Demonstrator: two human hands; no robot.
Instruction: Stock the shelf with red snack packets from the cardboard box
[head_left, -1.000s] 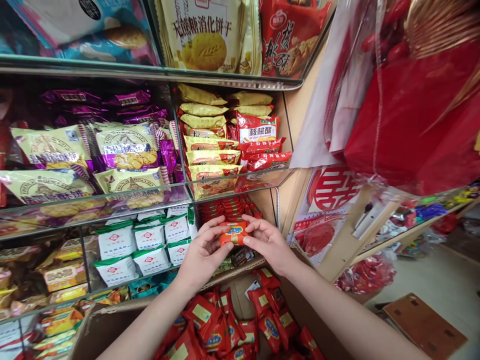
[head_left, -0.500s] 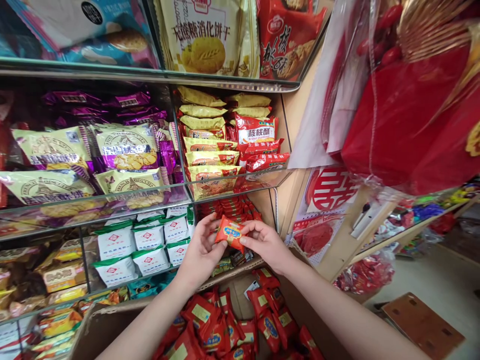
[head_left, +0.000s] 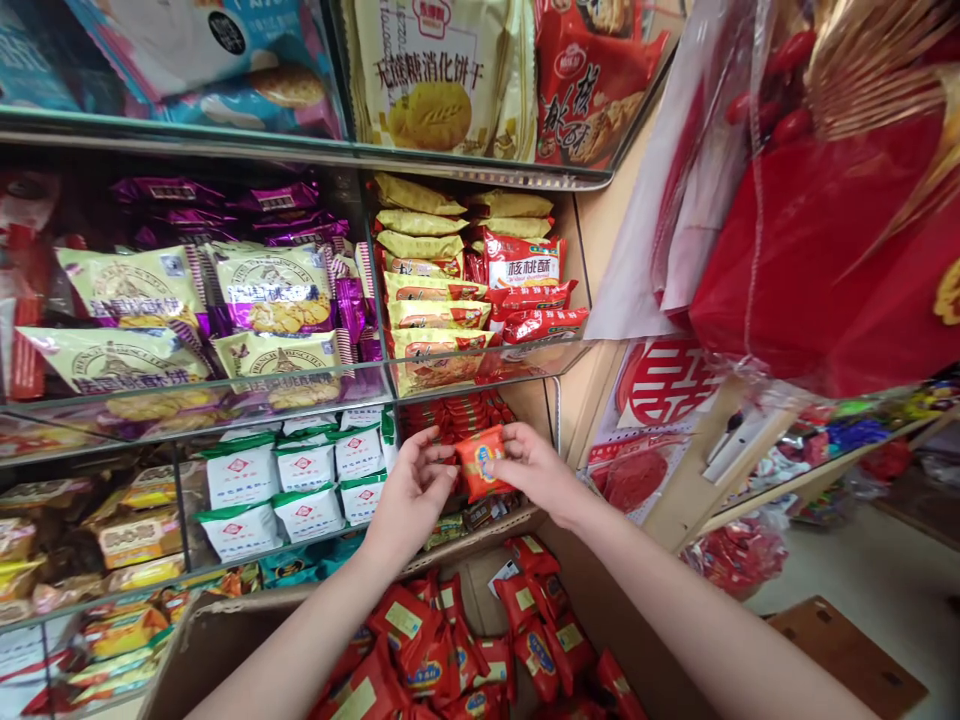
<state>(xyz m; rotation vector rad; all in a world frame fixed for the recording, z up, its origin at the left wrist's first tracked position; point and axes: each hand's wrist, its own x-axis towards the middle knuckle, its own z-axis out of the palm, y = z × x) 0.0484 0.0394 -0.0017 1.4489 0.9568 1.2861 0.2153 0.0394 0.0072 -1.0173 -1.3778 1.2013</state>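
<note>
My right hand (head_left: 541, 472) grips a small red snack packet (head_left: 480, 462) with a blue oval label, the thumb lying across its front. Just left of the packet, my left hand (head_left: 418, 485) has its fingers curved and apart, with nothing in them. Both hands are in front of a shelf compartment where rows of red packets (head_left: 457, 408) stand, partly hidden behind my fingers. Below my arms is an open cardboard box (head_left: 232, 640) holding many loose red packets (head_left: 405, 620) of the same look.
Left of my hands are white and green packets (head_left: 240, 480). A glass shelf edge (head_left: 480, 370) runs above, with yellow walnut biscuit packets (head_left: 439, 315) on it. Red wrapped decorations (head_left: 817, 240) hang at the right. A brown board (head_left: 847, 655) lies on the floor.
My left hand has let go of the red packet, which has moved slightly right and turned more upright in my right hand. The view has shifted a little left.
</note>
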